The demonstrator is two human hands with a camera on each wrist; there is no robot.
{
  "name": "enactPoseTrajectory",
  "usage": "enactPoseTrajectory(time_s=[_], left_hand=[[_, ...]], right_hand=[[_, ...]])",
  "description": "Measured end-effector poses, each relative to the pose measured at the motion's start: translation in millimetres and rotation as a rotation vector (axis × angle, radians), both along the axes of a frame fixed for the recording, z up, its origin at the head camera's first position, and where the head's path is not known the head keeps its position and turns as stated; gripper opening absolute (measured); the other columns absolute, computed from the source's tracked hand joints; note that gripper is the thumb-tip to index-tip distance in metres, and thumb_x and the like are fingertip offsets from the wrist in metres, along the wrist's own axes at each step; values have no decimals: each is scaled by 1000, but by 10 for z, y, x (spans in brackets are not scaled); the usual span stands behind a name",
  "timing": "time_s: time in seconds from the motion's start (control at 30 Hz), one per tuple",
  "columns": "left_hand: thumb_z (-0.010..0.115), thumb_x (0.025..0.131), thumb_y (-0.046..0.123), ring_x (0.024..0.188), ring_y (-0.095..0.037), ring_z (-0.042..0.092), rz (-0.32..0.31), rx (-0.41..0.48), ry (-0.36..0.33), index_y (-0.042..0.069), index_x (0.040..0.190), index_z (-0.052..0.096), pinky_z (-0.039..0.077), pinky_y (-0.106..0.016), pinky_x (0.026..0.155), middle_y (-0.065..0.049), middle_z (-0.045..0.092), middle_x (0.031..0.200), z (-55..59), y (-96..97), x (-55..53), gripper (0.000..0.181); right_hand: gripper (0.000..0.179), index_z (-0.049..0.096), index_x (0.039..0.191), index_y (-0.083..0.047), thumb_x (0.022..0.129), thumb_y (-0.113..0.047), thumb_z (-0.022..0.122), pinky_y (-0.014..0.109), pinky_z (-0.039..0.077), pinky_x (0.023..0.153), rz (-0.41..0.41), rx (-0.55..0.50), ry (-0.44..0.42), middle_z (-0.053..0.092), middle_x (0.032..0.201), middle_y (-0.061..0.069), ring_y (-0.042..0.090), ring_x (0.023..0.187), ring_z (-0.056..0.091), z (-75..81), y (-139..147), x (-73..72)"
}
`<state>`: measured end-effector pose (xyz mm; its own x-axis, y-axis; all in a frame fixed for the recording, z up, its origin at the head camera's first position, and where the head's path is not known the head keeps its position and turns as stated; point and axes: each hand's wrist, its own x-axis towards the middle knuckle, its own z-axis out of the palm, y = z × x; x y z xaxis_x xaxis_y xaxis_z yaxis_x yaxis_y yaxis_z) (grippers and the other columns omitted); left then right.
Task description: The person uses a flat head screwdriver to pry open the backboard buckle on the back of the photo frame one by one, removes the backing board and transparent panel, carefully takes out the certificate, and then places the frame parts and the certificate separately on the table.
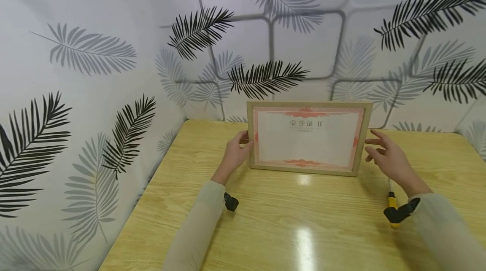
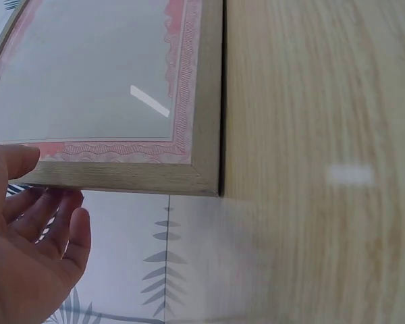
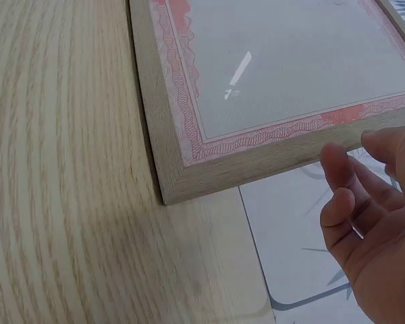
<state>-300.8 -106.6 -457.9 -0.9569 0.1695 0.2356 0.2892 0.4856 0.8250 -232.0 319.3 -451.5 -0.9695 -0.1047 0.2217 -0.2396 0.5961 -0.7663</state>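
A picture frame (image 1: 367, 123) with a pale wooden border stands on its long edge on the table, leaning slightly back. Behind its glass is a white certificate (image 1: 307, 146) with a pink-red patterned border. At the frame's left side, my left hand (image 1: 237, 152) pinches the edge, thumb on the front and fingers behind; the left wrist view shows this grip (image 2: 37, 236). My right hand (image 1: 389, 157) is at the opposite side, its fingers loosely spread. In the right wrist view, that hand's thumb and fingertips (image 3: 335, 156) lie at the border without wrapping round it.
A yellow-and-black handled tool with a thin shaft, apparently a screwdriver (image 1: 392, 201), lies on the wood-grain table (image 1: 265, 220) under the right wrist, partly hidden by the black wrist camera (image 1: 404, 211). Behind the table rises a wall (image 1: 243, 39) with a feather-leaf pattern.
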Motion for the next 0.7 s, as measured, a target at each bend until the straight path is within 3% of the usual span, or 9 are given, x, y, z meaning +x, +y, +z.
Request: enactPoseTrajectory(time_s=[0.23,0.4,0.7], left_hand=[[55,95,6,88,-23,58,30,26,73,2,123,58,49,-31,69,-13,64,105,22,28,-13,29],[56,95,8,74,-18,56,37,45,66,5,123,58,47,-27,60,-13,63,104,-44,6,-18,28],[55,96,8,75,-20,60,20,73,41,7,124,56,48,-27,60,-12,62,107,-46,18,70,28]], right_hand=[[55,21,149,2,102,-16,43,25,49,59,-19,-67,6,48,122,31,6,72,61,40,-105,-44],[52,25,147,3,101,-10,44,25,51,61,-4,-119,41,49,117,29,6,75,62,10,-138,-32],[51,21,148,3,103,-15,37,25,54,66,56,-203,34,45,122,26,5,83,63,8,-86,76]])
